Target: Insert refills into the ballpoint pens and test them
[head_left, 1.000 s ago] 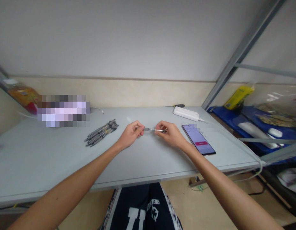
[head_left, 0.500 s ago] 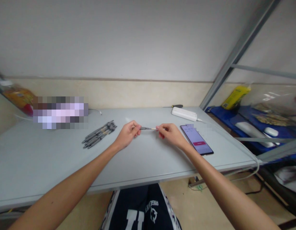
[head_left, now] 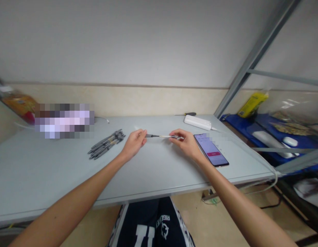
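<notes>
Pen held level, just above desk, mid-desk, between both hands. Left hand: fingers pinched shut on dark end. Right hand: fingers pinched shut on other end. Stretch between reads as thin pale rod, so pen looks partly apart; too small to be sure. Pile of pens lies well left of left hand, untouched. Judgement: one pen in work, unfinished; cannot tell whether pile is done or waiting. Phone just right of right hand, screen lit.

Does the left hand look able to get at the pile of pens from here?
Probably yes: the pile of pens lies close beside the left hand, bare table between, though it grips a pen.
</notes>
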`<state>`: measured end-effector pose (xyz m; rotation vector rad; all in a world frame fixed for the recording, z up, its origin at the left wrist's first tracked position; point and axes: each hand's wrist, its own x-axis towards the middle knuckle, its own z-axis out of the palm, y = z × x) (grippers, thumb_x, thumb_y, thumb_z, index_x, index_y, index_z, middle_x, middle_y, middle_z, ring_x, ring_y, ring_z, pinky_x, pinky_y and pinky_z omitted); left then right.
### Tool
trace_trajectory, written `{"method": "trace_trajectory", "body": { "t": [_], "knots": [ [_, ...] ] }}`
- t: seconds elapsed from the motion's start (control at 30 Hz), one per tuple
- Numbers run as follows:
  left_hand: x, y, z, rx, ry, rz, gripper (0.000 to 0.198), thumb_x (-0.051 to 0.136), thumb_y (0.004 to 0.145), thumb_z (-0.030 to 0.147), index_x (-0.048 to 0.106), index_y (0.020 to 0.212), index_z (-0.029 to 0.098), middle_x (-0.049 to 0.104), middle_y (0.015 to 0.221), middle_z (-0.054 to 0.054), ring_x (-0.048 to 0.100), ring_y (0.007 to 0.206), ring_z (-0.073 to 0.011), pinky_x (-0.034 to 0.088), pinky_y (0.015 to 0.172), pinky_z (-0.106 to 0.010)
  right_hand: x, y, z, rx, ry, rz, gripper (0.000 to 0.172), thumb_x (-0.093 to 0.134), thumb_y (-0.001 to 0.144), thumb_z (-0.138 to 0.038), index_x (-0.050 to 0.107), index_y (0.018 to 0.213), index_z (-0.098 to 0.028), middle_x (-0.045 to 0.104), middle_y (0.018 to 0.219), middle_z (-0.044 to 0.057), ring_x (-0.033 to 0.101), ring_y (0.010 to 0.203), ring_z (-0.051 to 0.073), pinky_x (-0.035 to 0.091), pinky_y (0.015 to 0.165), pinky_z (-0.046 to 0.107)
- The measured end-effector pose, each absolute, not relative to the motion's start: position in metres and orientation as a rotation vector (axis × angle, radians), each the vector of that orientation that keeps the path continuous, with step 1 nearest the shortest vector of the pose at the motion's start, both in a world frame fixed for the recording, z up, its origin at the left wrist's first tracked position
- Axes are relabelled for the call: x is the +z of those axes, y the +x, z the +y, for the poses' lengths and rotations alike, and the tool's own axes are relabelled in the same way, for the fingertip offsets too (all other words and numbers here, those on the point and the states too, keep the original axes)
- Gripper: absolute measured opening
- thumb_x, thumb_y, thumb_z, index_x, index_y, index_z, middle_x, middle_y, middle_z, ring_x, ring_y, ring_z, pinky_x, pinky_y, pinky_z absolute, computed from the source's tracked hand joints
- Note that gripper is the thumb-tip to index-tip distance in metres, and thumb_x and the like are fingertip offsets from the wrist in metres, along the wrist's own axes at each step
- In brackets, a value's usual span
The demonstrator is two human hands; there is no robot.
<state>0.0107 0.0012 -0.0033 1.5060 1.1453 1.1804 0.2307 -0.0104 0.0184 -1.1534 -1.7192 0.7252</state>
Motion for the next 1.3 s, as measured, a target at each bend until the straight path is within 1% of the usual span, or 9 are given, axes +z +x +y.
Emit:
{"method": "trace_trajectory", "body": {
  "t": [0.1,0.3,0.47,0.67,1.07,1.3],
  "knots": [
    [-0.002,0.011,0.002,1.216,1.427,1.085,0.033,0.05,0.081,0.048,0.045,0.068,0.018,0.036,0.046,0.007,0.03,0.041,-0.0055,0.019,0.041,-0.02,0.015,0.237,-0.008,0.737,-1.157,-1.677,0.017,0.066,0.07,-0.03,0.065,0.081,-0.017,0.067,0.085,0.005,0.06,0.077,0.016,0.045,0.062,0.025],
    [-0.004,0.01,0.006,1.313,1.307,1.006,0.031,0.056,0.078,0.044,0.043,0.067,0.018,0.03,0.048,0.008,0.03,0.041,-0.0044,0.021,0.041,-0.019,0.011,0.256,-0.003,0.772,-1.164,-1.598,0.022,0.067,0.068,-0.033,0.065,0.083,-0.017,0.066,0.084,0.005,0.059,0.069,0.015,0.046,0.059,0.026],
    [-0.006,0.009,0.008,1.331,1.306,0.991,0.032,0.057,0.078,0.044,0.044,0.066,0.018,0.031,0.048,0.008,0.03,0.041,-0.0042,0.022,0.041,-0.019,0.011,0.258,-0.003,0.762,-1.175,-1.605,0.022,0.068,0.067,-0.033,0.065,0.082,-0.017,0.067,0.082,0.005,0.059,0.068,0.015,0.045,0.059,0.026],
    [-0.007,0.008,0.008,1.32,1.325,0.985,0.03,0.057,0.079,0.043,0.046,0.068,0.018,0.032,0.047,0.008,0.03,0.041,-0.0043,0.022,0.042,-0.019,0.012,0.249,-0.004,0.763,-1.153,-1.627,0.02,0.066,0.069,-0.032,0.065,0.083,-0.017,0.067,0.085,0.005,0.061,0.073,0.016,0.046,0.062,0.026],
    [-0.005,0.01,0.005,1.316,1.322,0.99,0.029,0.056,0.08,0.044,0.047,0.07,0.018,0.032,0.047,0.008,0.031,0.042,-0.0045,0.022,0.042,-0.019,0.011,0.246,-0.004,0.744,-1.152,-1.634,0.02,0.067,0.069,-0.032,0.067,0.082,-0.018,0.067,0.085,0.005,0.06,0.076,0.017,0.045,0.06,0.026],
    [-0.006,0.013,0.002,1.232,1.399,1.013,0.029,0.052,0.082,0.044,0.048,0.073,0.017,0.038,0.047,0.007,0.033,0.043,-0.0053,0.021,0.043,-0.02,0.016,0.229,-0.009,0.69,-1.168,-1.711,0.019,0.066,0.07,-0.032,0.069,0.082,-0.018,0.068,0.083,0.005,0.058,0.073,0.015,0.044,0.059,0.025]
  ]
}}
